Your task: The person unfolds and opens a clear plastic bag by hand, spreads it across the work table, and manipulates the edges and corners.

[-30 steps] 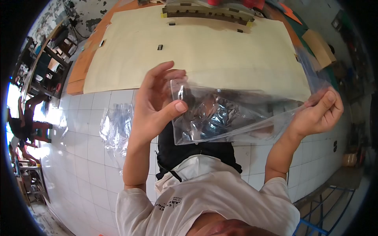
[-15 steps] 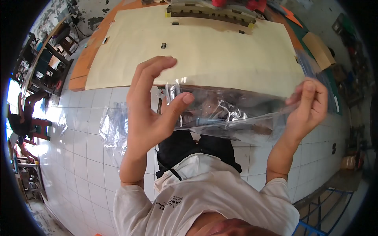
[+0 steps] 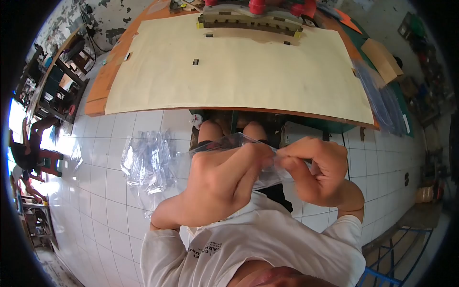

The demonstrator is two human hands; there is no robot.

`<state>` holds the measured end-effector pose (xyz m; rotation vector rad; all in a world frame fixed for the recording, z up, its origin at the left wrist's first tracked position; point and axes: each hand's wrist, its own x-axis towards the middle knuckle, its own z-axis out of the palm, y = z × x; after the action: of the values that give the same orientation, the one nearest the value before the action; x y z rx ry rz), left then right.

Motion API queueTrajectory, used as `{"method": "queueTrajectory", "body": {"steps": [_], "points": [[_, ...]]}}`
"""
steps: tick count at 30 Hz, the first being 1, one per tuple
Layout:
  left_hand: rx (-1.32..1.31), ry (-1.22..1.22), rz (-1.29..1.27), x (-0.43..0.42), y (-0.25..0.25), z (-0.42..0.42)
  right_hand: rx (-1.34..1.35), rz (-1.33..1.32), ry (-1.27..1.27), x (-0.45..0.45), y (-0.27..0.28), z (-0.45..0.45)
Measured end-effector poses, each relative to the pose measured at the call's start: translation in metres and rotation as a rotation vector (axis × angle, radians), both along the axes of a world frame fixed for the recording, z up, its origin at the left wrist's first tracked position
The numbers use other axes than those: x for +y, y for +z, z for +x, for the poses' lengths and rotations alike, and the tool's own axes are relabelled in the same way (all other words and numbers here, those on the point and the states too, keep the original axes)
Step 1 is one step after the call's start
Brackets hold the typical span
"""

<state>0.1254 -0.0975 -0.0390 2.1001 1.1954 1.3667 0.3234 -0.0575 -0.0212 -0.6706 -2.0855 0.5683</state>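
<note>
A clear plastic bag is held over my lap, in front of the table's near edge. My left hand is closed on it, palm down, with its fingertips partly blurred near the bag's right end. Close beside it, my right hand pinches the bag's edge between thumb and forefinger. The two hands nearly touch. Much of the bag is hidden behind my left hand.
A cream sheet covers the wooden table, with small dark pieces and a slotted bar on it. Clear plastic bags hang at the left; more plastic lies right. Another person is far left.
My hands have come together in front of my body, lower than before. My left hand has gone from open to closed on the bag, which is now bunched between the hands.
</note>
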Motion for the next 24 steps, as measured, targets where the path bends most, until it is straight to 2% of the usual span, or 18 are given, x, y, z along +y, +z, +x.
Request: {"method": "queueTrajectory", "body": {"steps": [2,3,6,8,9,11,13,15,17,19,21,23,24], "points": [[-0.053,-0.116,0.083,-0.004,0.001,-0.002,0.021,-0.164,0.292,0.006,0.003,0.012],[-0.055,-0.113,0.086,-0.005,0.003,-0.002,0.019,-0.161,0.294,0.010,0.006,0.015],[-0.092,-0.424,0.169,-0.003,0.011,0.006,-0.067,-0.051,0.326,0.021,0.014,0.020],[-0.115,-0.525,0.172,-0.001,0.017,0.018,-0.102,-0.006,0.365,0.021,0.018,0.020],[-0.135,-0.623,0.168,0.001,0.019,0.025,-0.155,0.007,0.395,0.023,0.023,0.025],[-0.164,-0.668,0.177,0.004,0.021,0.039,-0.259,0.035,0.457,0.026,0.033,0.035],[-0.310,-0.829,0.165,0.007,0.025,0.050,-0.405,-0.022,0.539,0.029,0.040,0.050],[-0.236,-0.895,0.154,0.012,0.032,0.050,-0.380,-0.056,0.497,0.027,0.045,0.065],[-0.266,-0.936,0.207,0.016,0.029,0.061,-0.419,-0.040,0.483,0.026,0.050,0.078],[-0.328,-0.973,0.249,0.024,0.021,0.071,-0.332,-0.059,0.414,0.017,0.047,0.085],[-0.361,-1.050,0.116,0.029,0.019,0.074,-0.275,-0.129,0.296,0.009,0.050,0.097],[-0.355,-1.058,0.134,0.035,0.020,0.074,-0.276,-0.067,0.209,-0.001,0.059,0.104],[-0.345,-0.998,0.055,0.036,0.022,0.072,-0.323,-0.052,0.135,-0.006,0.066,0.111]]}}
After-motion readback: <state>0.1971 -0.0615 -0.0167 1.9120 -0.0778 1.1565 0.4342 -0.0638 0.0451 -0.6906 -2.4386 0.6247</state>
